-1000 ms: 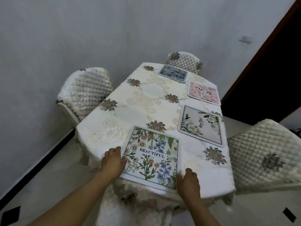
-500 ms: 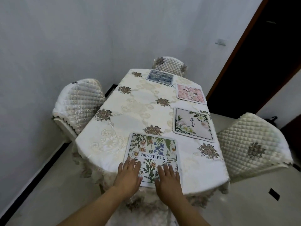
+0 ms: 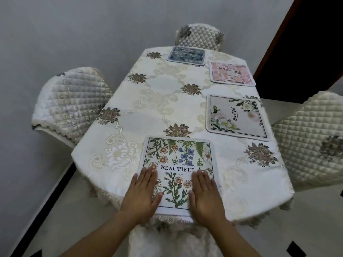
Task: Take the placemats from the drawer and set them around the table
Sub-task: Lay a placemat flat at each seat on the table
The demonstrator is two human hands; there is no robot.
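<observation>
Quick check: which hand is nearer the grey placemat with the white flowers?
Right. The right hand lies flat on the daisy placemat's right half, just below the grey placemat; the left hand lies flat on the daisy placemat's left half, farther off.

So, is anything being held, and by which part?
Nothing gripped: the left hand and right hand lie flat, fingers straight, on the near half of the BEAUTIFUL placemat.
</observation>
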